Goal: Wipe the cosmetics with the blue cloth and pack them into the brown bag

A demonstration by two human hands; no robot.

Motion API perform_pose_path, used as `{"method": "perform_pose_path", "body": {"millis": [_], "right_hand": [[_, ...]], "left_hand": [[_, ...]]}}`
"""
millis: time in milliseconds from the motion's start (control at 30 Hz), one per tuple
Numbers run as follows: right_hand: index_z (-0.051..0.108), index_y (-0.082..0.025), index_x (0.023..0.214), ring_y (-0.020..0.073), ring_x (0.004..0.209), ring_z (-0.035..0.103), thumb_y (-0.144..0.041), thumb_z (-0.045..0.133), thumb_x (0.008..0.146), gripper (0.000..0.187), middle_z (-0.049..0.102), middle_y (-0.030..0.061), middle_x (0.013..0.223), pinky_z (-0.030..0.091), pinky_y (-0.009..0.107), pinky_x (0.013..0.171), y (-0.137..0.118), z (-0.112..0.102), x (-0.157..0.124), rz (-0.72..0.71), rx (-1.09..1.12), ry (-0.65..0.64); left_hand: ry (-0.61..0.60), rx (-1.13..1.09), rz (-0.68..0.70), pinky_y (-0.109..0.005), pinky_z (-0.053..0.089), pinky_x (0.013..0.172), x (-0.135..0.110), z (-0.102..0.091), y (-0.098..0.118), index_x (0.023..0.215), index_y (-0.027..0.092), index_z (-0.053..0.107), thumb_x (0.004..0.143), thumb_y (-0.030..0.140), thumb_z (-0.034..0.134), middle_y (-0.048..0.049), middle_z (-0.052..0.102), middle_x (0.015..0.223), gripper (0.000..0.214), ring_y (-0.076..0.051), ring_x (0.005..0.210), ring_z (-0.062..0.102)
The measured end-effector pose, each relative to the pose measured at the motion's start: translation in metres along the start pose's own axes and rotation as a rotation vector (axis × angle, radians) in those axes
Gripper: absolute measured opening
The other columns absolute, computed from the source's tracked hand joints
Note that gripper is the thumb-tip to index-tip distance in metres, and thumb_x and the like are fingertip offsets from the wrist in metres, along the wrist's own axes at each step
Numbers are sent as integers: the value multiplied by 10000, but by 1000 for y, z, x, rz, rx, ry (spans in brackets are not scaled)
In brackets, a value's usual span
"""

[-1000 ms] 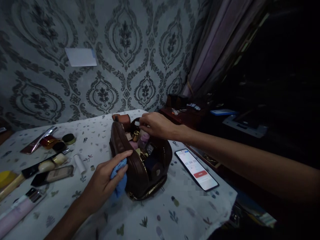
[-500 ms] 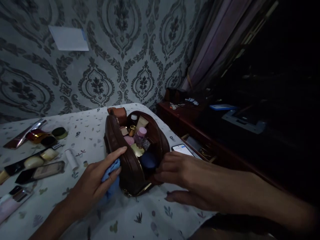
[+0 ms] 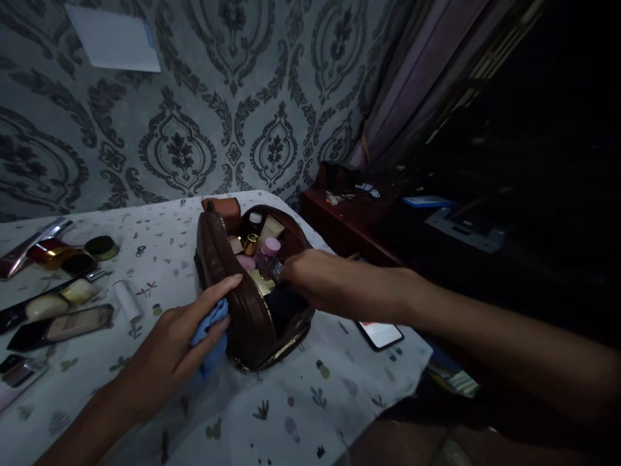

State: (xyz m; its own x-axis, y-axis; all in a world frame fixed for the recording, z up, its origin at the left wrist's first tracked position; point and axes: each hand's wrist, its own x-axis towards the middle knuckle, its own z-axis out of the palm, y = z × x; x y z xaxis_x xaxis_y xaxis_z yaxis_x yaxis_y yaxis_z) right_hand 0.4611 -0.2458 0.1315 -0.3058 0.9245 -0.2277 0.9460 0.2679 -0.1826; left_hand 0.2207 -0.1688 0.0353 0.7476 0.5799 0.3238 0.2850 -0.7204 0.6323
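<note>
A brown cosmetic bag [image 3: 233, 265] stands unzipped on the patterned cloth, its mouth facing up. Inside are a pink-capped bottle [image 3: 270, 251], a beige tube [image 3: 272, 228], a gold cap [image 3: 251, 244], a white-capped dark bottle [image 3: 254, 222] and other small items. My left hand [image 3: 182, 343] pinches a crumpled blue cloth [image 3: 211, 333], with its index finger resting against the bag's near left side. My right hand [image 3: 315, 275] reaches over the right rim into the bag, close to a glittery item [image 3: 276, 268]. Its fingers are down inside and hidden.
Left on the bed sheet [image 3: 286, 404] lie a white tube [image 3: 127, 301], a foundation bottle [image 3: 80, 321], a round dark jar [image 3: 101, 246] and several other cosmetics. A lit phone [image 3: 381, 334] lies right of the bag. Beyond is a dark red cabinet [image 3: 334, 217].
My right hand has moved from the bag's near right edge up and into its opening. The left hand keeps the blue cloth against the bag. The view has shifted slightly.
</note>
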Motion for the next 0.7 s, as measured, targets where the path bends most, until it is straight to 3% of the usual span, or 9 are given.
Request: {"method": "perform_pose_path", "body": {"millis": [100, 267, 467, 700], "right_hand": [[688, -138, 905, 234, 860, 670, -77, 643, 821, 113, 712, 113, 955, 490, 303, 729, -3, 0, 20, 53, -107, -117], [691, -106, 1052, 292, 937, 706, -122, 671, 820, 233, 727, 164, 1019, 503, 335, 723, -13, 5, 36, 55, -269, -326], [695, -108, 1068, 272, 960, 703, -252, 674, 853, 260, 736, 149, 1019, 456, 294, 679, -15, 8, 36, 71, -326, -297], [714, -117, 1028, 252, 903, 706, -271, 691, 843, 241, 745, 141, 968, 436, 288, 659, -11, 13, 38, 66, -320, -276]], "left_hand": [[8, 12, 2, -163, 507, 582, -1, -1, 1, 1467, 253, 481, 966, 423, 458, -11, 712, 778, 530, -162, 686, 673], [4, 13, 8, -180, 527, 597, -1, -2, 2, 1477, 263, 472, 962, 431, 463, -27, 739, 840, 541, -197, 775, 706], [-15, -11, 17, -161, 497, 565, 0, 1, -2, 1494, 271, 436, 973, 406, 447, -6, 732, 839, 539, -146, 652, 664], [-60, -54, 37, -138, 428, 533, 2, 2, -3, 1520, 242, 373, 1012, 379, 400, 35, 678, 744, 527, -84, 515, 568]]}}
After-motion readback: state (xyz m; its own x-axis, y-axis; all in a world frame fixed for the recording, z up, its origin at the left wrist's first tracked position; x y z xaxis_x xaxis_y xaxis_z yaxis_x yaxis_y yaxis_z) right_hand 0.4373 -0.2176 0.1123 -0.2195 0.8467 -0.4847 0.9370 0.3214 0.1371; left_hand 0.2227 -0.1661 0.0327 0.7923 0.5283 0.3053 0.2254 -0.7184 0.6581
